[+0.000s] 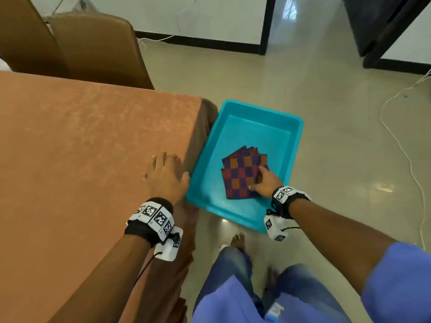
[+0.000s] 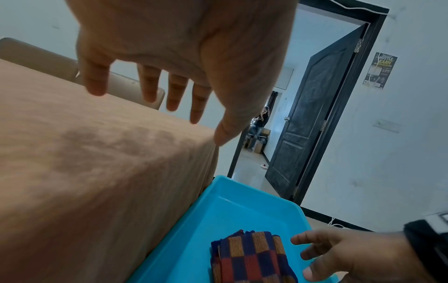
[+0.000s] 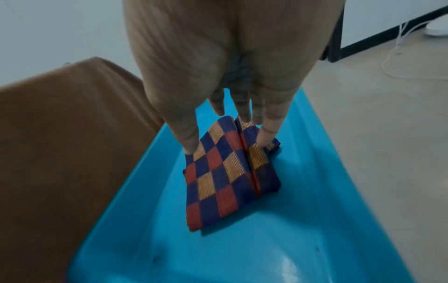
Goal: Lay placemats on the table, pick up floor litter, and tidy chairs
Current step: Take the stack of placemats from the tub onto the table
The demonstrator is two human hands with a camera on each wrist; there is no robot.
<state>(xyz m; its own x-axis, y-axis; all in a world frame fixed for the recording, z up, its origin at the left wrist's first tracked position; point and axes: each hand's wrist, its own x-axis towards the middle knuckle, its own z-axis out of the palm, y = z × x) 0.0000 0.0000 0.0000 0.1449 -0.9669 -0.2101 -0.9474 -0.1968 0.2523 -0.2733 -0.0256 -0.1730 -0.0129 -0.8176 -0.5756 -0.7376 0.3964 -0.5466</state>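
A stack of folded checked placemats (image 1: 240, 176) (image 2: 252, 258) (image 3: 223, 178), blue, red and orange, lies in a turquoise tray (image 1: 256, 127) (image 2: 218, 214) (image 3: 242, 249). The tray sits beside the table's near right corner, lower than the tabletop. My right hand (image 1: 256, 179) (image 2: 305, 256) (image 3: 227, 145) reaches into the tray. Its thumb touches the stack's left corner and its straight fingers touch the far edge. My left hand (image 1: 168, 164) (image 2: 194, 114) is spread flat just over the table (image 1: 81, 148) (image 2: 84, 162) near its right edge and holds nothing.
An orange-brown cloth (image 3: 60, 143) covers the table and hangs down its side. Two brown chairs (image 1: 98, 47) stand at the table's far side. A white cable (image 1: 396, 145) trails over the floor on the right. A dark door (image 2: 312, 114) stands open; a person (image 2: 260, 122) sits beyond.
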